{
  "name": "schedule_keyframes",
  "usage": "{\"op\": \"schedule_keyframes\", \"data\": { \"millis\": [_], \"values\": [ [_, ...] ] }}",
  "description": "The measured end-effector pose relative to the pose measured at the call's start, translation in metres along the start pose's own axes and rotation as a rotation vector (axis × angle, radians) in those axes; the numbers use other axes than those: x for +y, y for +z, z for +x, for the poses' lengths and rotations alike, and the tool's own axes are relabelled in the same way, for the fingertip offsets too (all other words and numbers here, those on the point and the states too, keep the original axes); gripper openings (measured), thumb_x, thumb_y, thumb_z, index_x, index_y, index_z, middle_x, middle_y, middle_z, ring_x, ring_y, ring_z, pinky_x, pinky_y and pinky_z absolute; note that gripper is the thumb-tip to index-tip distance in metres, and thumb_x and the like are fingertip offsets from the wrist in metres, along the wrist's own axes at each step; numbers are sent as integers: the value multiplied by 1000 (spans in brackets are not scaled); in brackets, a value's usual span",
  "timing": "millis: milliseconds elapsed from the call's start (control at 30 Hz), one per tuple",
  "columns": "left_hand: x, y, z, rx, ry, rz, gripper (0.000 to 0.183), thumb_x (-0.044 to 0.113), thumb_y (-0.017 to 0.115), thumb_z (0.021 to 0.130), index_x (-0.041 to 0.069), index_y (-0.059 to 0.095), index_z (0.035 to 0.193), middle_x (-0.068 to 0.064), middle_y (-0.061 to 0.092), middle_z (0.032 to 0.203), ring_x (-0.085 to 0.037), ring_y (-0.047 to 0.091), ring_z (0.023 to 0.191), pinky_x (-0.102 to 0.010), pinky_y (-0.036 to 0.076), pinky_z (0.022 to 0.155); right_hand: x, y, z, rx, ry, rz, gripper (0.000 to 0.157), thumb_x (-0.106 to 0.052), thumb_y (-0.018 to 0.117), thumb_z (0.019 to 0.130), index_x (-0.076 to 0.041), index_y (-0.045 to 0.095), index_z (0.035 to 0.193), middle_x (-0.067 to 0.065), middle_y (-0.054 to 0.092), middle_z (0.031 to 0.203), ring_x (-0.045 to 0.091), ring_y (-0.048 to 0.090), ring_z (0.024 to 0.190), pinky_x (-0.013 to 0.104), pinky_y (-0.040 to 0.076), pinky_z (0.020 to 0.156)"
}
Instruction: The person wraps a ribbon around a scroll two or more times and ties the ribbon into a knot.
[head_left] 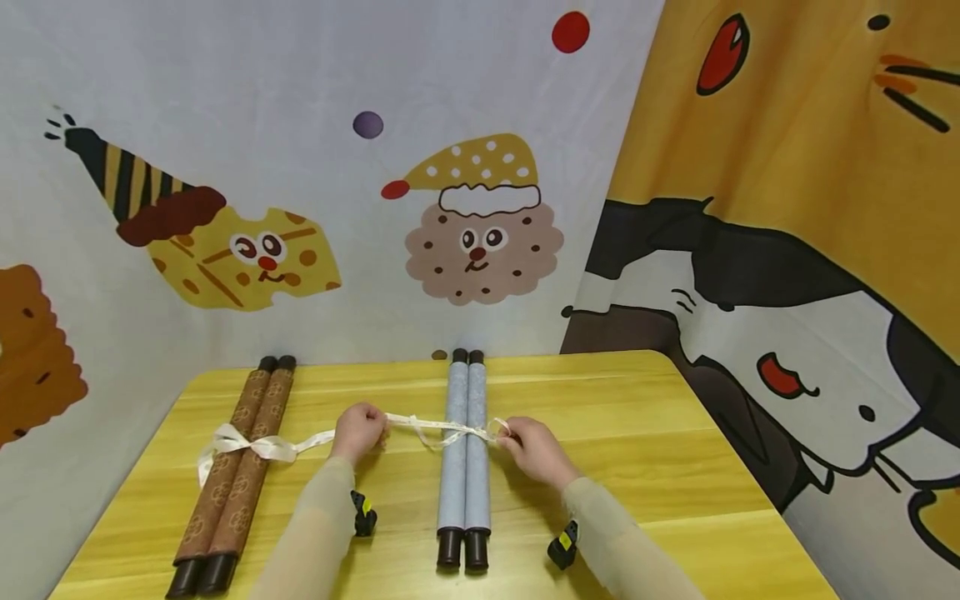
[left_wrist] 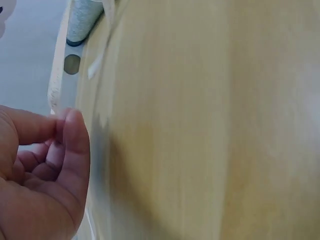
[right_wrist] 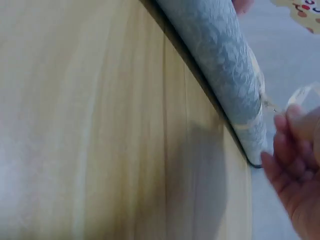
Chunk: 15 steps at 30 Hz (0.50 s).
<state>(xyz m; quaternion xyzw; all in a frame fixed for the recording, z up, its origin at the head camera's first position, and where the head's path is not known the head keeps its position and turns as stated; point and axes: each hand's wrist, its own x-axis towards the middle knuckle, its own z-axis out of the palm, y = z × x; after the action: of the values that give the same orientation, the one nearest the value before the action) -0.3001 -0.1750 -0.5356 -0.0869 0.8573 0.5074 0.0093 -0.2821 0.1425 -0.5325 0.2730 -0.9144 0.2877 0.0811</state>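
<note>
A pair of light blue patterned scrolls (head_left: 456, 475) with dark end knobs lies side by side mid-table, bound at the middle by a thin whitish ribbon (head_left: 429, 423). To their left, my left hand (head_left: 360, 432) pinches one length of this ribbon between thumb and finger, drawing it nearly straight. My right hand (head_left: 542, 450), just right of the scrolls, pinches a small ribbon loop, which shows in the right wrist view beside the right hand's fingertips (right_wrist: 295, 109). A loose ribbon tail (left_wrist: 93, 67) hangs near the scrolls in the left wrist view. The knot itself is too small to make out.
Two brown patterned scrolls (head_left: 238, 475), tied with a white bow (head_left: 273, 448), lie on the left of the wooden table (head_left: 615, 417). One bow tail reaches toward my left wrist. A cartoon-printed curtain (head_left: 300, 83) hangs behind the table's far edge.
</note>
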Motion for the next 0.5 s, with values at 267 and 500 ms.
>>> {"op": "schedule_keyframes", "data": {
  "millis": [267, 500],
  "values": [
    [7, -5, -6, -27, 33, 85, 50, 20, 57, 100, -12, 45, 137, -32, 58, 123, -43, 59, 110, -53, 49, 90, 3, -3, -3, -121, -271, 250, 33, 7, 68, 88, -7, 66, 118, 2, 68, 100, 15, 62, 92, 30, 53, 83],
    [30, 10, -21, 11, 278, 195, 17, 9, 69, 91, -3, 68, 103, -12, 67, 92, -28, 63, 85, -45, 52, 78, 9, -2, 1, 81, 45, 118, 20, 3, 65, 90, -4, 70, 108, 1, 65, 89, 15, 57, 77, 33, 49, 70]
  ]
}}
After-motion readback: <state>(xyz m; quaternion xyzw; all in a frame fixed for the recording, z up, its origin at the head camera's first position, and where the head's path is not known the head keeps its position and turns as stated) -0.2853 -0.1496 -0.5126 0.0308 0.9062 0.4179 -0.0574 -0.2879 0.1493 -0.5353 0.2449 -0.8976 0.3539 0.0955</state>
